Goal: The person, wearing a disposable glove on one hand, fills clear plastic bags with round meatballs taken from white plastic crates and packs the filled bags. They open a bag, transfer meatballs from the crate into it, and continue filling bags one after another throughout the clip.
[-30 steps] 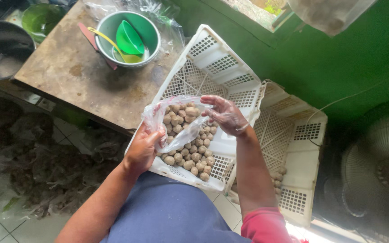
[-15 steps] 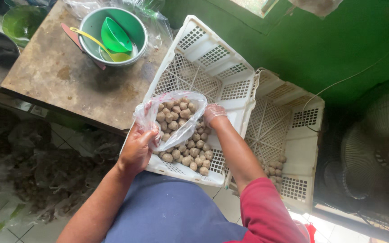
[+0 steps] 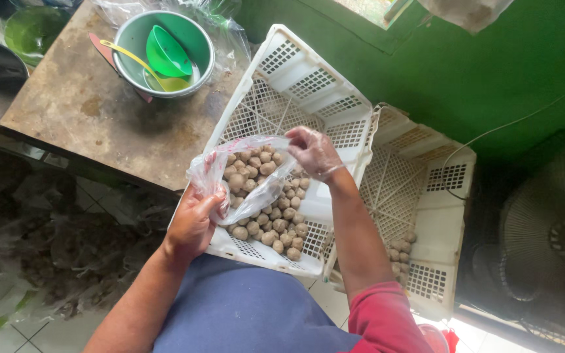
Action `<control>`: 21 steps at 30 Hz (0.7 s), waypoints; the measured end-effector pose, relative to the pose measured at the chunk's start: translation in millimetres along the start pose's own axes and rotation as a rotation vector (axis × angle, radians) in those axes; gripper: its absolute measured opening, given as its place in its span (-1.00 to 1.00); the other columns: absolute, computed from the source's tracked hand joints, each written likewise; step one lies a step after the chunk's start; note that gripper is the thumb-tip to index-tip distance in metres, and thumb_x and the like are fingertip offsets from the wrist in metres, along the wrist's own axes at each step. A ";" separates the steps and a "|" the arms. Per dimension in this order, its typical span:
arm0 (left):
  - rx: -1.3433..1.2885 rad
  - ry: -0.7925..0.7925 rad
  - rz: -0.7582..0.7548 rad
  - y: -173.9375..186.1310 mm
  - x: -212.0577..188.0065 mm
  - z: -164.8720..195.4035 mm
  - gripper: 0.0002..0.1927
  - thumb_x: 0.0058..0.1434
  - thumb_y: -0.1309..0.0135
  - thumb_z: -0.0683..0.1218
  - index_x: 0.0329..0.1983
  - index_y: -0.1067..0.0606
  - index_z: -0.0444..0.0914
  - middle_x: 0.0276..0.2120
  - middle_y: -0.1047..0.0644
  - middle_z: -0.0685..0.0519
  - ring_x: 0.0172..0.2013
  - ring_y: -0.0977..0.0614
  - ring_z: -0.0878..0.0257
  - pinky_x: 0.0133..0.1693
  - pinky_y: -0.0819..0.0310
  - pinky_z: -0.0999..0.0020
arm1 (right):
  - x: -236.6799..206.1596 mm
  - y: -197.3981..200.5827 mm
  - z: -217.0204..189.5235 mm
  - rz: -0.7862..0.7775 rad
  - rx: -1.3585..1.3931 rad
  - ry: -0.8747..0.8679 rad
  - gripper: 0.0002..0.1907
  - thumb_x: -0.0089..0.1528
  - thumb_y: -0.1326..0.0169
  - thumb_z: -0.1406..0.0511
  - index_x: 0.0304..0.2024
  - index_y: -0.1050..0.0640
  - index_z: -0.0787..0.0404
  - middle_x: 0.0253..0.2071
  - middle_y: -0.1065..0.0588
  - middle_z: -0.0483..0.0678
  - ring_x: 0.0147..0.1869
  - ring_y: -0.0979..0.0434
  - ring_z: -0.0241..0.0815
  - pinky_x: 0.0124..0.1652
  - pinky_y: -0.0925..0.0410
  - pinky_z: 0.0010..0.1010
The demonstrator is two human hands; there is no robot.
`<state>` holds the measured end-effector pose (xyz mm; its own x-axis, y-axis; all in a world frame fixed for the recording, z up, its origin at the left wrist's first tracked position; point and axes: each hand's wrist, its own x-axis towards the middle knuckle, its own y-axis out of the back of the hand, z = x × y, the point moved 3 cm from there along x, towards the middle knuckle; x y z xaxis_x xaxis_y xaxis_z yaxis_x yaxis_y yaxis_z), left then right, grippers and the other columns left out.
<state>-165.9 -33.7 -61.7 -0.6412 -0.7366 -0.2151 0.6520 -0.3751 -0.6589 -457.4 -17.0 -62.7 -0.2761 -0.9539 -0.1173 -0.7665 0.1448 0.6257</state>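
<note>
My left hand (image 3: 194, 219) grips the near edge of a clear plastic bag (image 3: 246, 173) partly filled with small brown balls. My right hand (image 3: 314, 153), in a thin clear glove, pinches the bag's far rim, holding its mouth apart. The bag hangs over a white slotted plastic crate (image 3: 308, 88) that holds several more brown balls (image 3: 276, 229) at its near end. The crate leans on the table edge and rests against my lap.
A second white crate (image 3: 429, 196) with a few balls lies to the right. On the worn table (image 3: 80, 124) stands a green bowl (image 3: 165, 52) with a green scoop and yellow spoon. A fan (image 3: 550, 242) stands at far right, a green wall behind.
My right hand rose from the balls in the crate to the bag's rim. The left hand kept its grip on the bag.
</note>
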 end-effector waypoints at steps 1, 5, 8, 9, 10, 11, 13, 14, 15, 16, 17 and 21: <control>0.003 0.005 0.007 -0.2 -0.2 0.6 -0.22 0.26 0.08 -0.32 0.57 -0.12 -0.10 -0.26 -0.39 0.12 -0.33 -0.38 0.38 -0.25 -0.31 0.48 | 7.4 -1.1 7.1 0.113 -0.089 -0.053 -0.73 0.21 -0.21 0.33 -0.03 -0.59 0.18 -0.15 -0.64 -0.05 -0.11 -0.64 -0.19 -0.06 -0.50 -0.39; -0.014 0.015 0.004 -0.8 -0.6 3.1 -0.20 0.24 0.08 -0.33 0.56 -0.12 -0.06 -0.29 -0.38 0.12 -0.36 -0.36 0.37 -0.26 -0.32 0.47 | 25.5 -35.7 39.7 -0.141 -0.667 -0.085 -0.64 0.17 -0.24 0.16 -0.01 -0.63 0.10 -0.05 -0.58 0.18 0.06 -0.57 0.18 0.04 -0.41 -0.09; -0.078 0.015 -0.003 -0.7 -1.1 2.0 -0.22 0.26 0.08 -0.32 0.56 -0.14 -0.08 -0.29 -0.37 0.13 -0.36 -0.37 0.36 -0.29 -0.30 0.47 | 21.4 -59.0 57.7 -0.161 -0.702 -0.144 -0.66 0.11 -0.21 0.19 -0.06 -0.66 0.07 -0.01 -0.59 0.15 0.10 -0.58 0.19 0.07 -0.43 -0.09; -0.058 0.009 -0.001 0.0 -1.3 1.5 -0.23 0.26 0.07 -0.32 0.56 -0.14 -0.08 -0.29 -0.37 0.13 -0.36 -0.37 0.37 -0.29 -0.30 0.47 | 21.9 -64.7 60.1 -0.210 -0.747 -0.132 -0.64 0.10 -0.22 0.17 -0.06 -0.66 0.08 0.00 -0.59 0.14 0.11 -0.59 0.17 0.07 -0.44 -0.11; -0.039 0.003 -0.001 0.5 -0.9 0.8 -0.23 0.26 0.07 -0.32 0.56 -0.15 -0.09 -0.29 -0.37 0.13 -0.36 -0.37 0.37 -0.29 -0.30 0.48 | 21.7 -67.5 59.4 -0.258 -0.794 -0.121 -0.63 0.08 -0.23 0.16 -0.06 -0.67 0.08 0.01 -0.59 0.13 0.11 -0.60 0.15 0.08 -0.45 -0.13; -0.020 -0.006 -0.005 1.4 -0.7 0.5 -0.23 0.26 0.07 -0.32 0.56 -0.15 -0.09 -0.29 -0.38 0.13 -0.36 -0.36 0.37 -0.29 -0.29 0.48 | 22.2 -67.1 57.9 -0.302 -0.844 -0.108 -0.61 0.07 -0.24 0.15 -0.06 -0.67 0.09 0.01 -0.60 0.11 0.12 -0.61 0.13 0.08 -0.46 -0.15; -0.007 -0.020 -0.011 2.3 1.2 -0.5 -0.25 0.26 0.06 -0.32 0.54 -0.16 -0.12 -0.29 -0.38 0.12 -0.37 -0.37 0.37 -0.29 -0.30 0.48 | 26.0 -56.6 58.7 -0.241 -0.694 -0.244 -0.59 0.08 -0.27 0.13 -0.04 -0.63 0.09 0.02 -0.55 0.15 0.13 -0.54 0.19 0.09 -0.40 -0.12; 0.000 -0.028 -0.010 3.7 1.4 -0.1 -0.26 0.27 0.05 -0.32 0.54 -0.17 -0.14 -0.30 -0.39 0.12 -0.37 -0.37 0.37 -0.29 -0.31 0.48 | 28.2 -50.4 59.9 -0.212 -0.618 -0.307 -0.58 0.08 -0.29 0.13 -0.03 -0.61 0.09 0.03 -0.52 0.16 0.13 -0.50 0.22 0.09 -0.38 -0.11; -0.003 -0.031 -0.018 4.6 2.0 0.3 -0.26 0.27 0.05 -0.32 0.54 -0.16 -0.14 -0.29 -0.39 0.12 -0.37 -0.38 0.37 -0.29 -0.30 0.48 | 29.1 -36.6 54.3 -0.050 -0.472 -0.255 -0.66 0.16 -0.22 0.18 -0.05 -0.61 0.16 -0.06 -0.57 0.16 0.04 -0.58 0.14 0.02 -0.42 -0.15; -0.010 -0.031 -0.026 4.7 2.0 -0.2 -0.27 0.27 0.06 -0.31 0.53 -0.16 -0.15 -0.29 -0.40 0.12 -0.37 -0.38 0.38 -0.30 -0.30 0.48 | 28.2 -24.7 47.3 0.106 -0.325 -0.207 -0.73 0.23 -0.16 0.24 -0.07 -0.61 0.23 -0.16 -0.63 0.15 -0.05 -0.65 0.06 -0.05 -0.46 -0.20; -0.020 -0.029 -0.034 4.7 2.0 -0.5 -0.27 0.28 0.06 -0.31 0.53 -0.16 -0.15 -0.29 -0.40 0.12 -0.37 -0.38 0.38 -0.30 -0.29 0.49 | 24.9 -16.0 42.4 0.215 0.034 -0.222 -0.72 0.25 -0.19 0.26 -0.04 -0.57 0.27 -0.23 -0.57 0.09 -0.17 -0.56 -0.04 -0.17 -0.42 -0.27; -0.042 -0.040 -0.033 3.0 1.4 -0.9 -0.29 0.28 0.07 -0.31 0.53 -0.15 -0.18 -0.28 -0.40 0.11 -0.34 -0.40 0.38 -0.27 -0.33 0.47 | 1.1 9.5 4.9 0.323 0.542 -0.013 -0.74 0.34 -0.16 0.31 0.02 -0.48 0.30 -0.28 -0.50 -0.11 -0.32 -0.44 -0.32 -0.36 -0.37 -0.49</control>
<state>-165.2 -35.3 -64.6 -0.6448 -0.7463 -0.1649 0.6128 -0.3759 -0.6951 -467.8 -15.3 -60.7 -0.5471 -0.8371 0.0008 -0.8273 0.5408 0.1521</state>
